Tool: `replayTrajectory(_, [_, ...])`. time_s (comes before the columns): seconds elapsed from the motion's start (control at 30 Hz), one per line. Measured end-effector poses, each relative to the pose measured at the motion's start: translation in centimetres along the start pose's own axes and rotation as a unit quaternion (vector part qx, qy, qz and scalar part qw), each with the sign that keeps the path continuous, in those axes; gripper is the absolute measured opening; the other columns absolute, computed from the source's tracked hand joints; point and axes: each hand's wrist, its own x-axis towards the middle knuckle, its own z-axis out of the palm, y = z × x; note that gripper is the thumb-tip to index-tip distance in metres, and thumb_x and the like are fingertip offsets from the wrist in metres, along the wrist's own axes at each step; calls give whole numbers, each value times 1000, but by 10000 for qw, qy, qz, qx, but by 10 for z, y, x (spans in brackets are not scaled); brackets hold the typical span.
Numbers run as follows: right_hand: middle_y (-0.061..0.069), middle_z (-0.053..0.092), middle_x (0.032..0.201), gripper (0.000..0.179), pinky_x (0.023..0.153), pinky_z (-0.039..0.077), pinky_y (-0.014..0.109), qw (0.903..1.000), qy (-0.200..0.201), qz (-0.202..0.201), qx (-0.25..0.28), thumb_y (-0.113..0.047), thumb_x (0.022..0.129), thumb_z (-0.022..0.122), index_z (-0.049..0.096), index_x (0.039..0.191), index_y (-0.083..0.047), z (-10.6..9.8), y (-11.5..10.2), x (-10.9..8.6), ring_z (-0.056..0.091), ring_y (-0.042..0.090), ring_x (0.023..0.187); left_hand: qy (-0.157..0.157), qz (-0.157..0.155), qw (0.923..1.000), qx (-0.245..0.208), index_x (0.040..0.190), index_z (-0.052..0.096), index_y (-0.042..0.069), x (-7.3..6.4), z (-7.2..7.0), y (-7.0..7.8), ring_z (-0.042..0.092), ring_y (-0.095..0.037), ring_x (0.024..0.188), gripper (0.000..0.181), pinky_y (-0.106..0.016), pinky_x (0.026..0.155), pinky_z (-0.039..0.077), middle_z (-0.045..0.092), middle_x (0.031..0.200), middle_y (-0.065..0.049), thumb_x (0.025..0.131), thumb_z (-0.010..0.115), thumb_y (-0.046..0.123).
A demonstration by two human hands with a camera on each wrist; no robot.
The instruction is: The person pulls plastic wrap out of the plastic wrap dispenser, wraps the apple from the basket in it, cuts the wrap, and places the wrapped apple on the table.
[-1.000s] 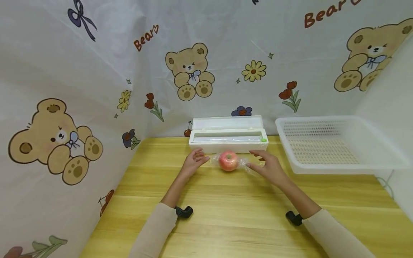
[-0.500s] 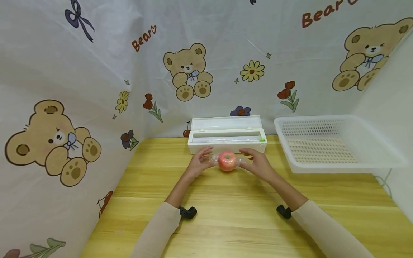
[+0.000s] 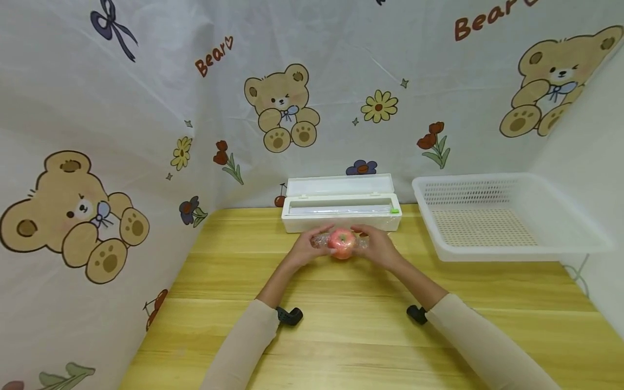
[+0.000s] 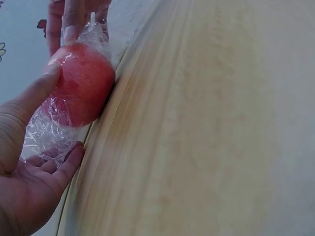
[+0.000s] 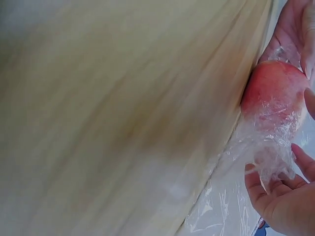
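A red apple (image 3: 342, 244) in clear plastic wrap rests on the wooden table, its wrap gathered into a loose end on each side. From the left, my left hand (image 3: 303, 250) cups the apple and its wrap end; in the left wrist view its thumb (image 4: 42, 91) presses on the apple while the fingers (image 4: 69, 164) curve under the crinkled wrap (image 4: 49, 132). My right hand (image 3: 379, 248) encloses the opposite side, its curled fingers (image 5: 275, 189) against the other wrap end (image 5: 270, 152) in the right wrist view. Part of the right thumb is cut off there.
Just behind the apple stands a white cling-film box (image 3: 341, 223) with its lid up, a film roll inside and a green tab on the right. A white perforated basket (image 3: 507, 252) sits to the right. A bear-printed cloth (image 3: 331, 65) covers the wall behind.
Both hands have moved inward from either side and now touch the wrapped apple. Its wrap ends, spread out before, are now between the fingers. The apple stays in about the same place.
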Motion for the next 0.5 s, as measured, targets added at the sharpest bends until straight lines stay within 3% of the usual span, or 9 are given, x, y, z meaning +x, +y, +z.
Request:
replayTrajectory(0.27, [21,64,131,68,110,42,55,9997,-175,57,-143,-12,76,91,59,133,3,8,0,3,57,38,125,-238,-10,9996,140,143,59,24,2,4,-3,50,-20,134,72,-42,115,39,59,142,0,79,90,20])
replayTrajectory(0.5, [19,69,121,62,99,50,51,9993,-255,63,-280,-11,75,91,63,129,2,7,-1,2,63,34,112,-261,-165,9988,384,139,62,27,-3,2,-1,49,-17,135,69,-42,117,35,60,139,5,77,91,30])
